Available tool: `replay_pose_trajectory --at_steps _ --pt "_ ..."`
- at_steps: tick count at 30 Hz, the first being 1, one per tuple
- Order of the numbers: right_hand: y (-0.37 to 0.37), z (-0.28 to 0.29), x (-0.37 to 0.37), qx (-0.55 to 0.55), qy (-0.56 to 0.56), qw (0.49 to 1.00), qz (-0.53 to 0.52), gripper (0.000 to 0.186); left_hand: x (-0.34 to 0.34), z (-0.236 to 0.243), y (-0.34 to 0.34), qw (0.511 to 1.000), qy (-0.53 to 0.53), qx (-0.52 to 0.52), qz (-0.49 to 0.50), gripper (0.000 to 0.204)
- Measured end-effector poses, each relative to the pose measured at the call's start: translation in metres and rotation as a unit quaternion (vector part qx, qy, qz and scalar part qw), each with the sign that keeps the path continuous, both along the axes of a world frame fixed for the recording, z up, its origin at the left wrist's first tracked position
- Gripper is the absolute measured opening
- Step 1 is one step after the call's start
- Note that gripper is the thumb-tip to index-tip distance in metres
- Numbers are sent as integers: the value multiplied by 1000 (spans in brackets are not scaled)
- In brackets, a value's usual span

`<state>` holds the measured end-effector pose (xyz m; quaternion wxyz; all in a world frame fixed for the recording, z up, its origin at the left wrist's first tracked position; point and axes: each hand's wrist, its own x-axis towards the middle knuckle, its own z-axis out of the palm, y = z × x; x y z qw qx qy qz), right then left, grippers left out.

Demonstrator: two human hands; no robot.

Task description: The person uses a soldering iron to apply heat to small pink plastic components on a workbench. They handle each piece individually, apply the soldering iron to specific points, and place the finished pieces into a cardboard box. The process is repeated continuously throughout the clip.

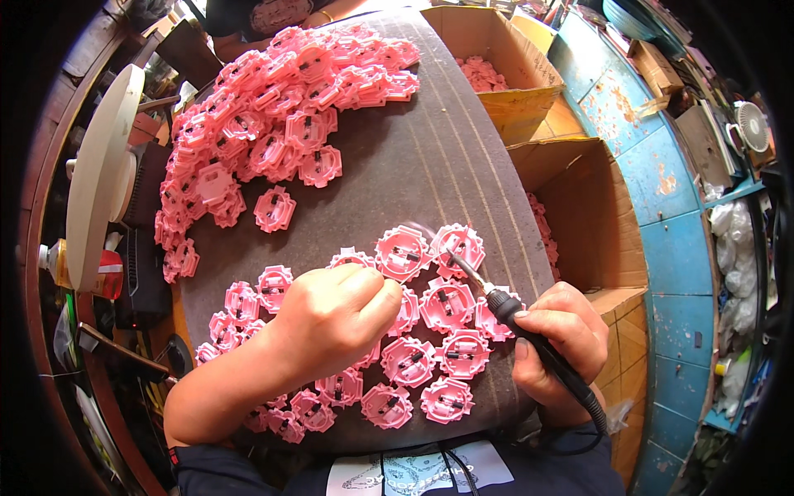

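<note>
My right hand (566, 339) is closed around the black handle of a soldering iron (503, 306), whose cord trails down past my wrist. The iron's metal tip reaches a pink plastic housing (470, 240) at the far right of a loose group, with a faint wisp of smoke beside it. My left hand (343, 310) is closed in a pinch above the group, knuckles up; its fingertips and anything between them are hidden. Several similar pink housings (447, 306) with small black and metal parts inside lie around and under both hands, some covered by my left forearm.
A large heap of pink housings (273, 107) covers the far left of the dark, curved tabletop (397, 157). Two open cardboard boxes (513, 103) with pink pieces stand along the right edge. A round white object (103, 182) rises at the left. Blue panels (674, 248) are at right.
</note>
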<state>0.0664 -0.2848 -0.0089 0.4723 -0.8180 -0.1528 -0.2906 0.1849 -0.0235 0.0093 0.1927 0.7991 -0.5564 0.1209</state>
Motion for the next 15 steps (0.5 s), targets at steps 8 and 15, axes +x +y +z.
replay_pose_trajectory --at_steps 8,15 --pt "4 5 -3 23 -1 1000 -18 35 -3 7 18 999 6 -25 21 18" --pt "9 15 -1 -28 22 999 38 39 -10 11 30 999 36 22 24 26"
